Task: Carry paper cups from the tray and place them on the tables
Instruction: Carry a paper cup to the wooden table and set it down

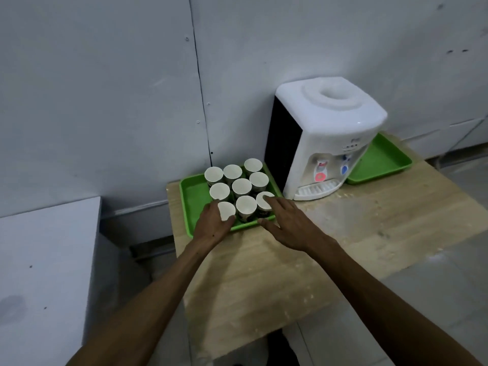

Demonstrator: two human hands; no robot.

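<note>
A pale grey block with a flat top is seen at the lower left of the frame, set against a grey panelled wall that fills the upper half and is marked by a dark vertical seam. To its right, a light wood-grain table is laid across the centre and right of the frame, its surface scuffed and whitened in patches. At the table's far left corner a green tray is placed, and nine white paper cups are stood upright in it in three rows of three, close together. The left hand is wrapped around the near-left cup, with fingers and thumb curled to either side of it. The right hand is reached to the near-right cup; the fingers are spread over its rim and the thumb is held low near the tray's front edge, but whether the cup is actually gripped cannot be told. Just right of the tray a white water dispenser with a black side panel is stood on the table. Behind it, at the right of the frame, a second green tray is laid.
</note>
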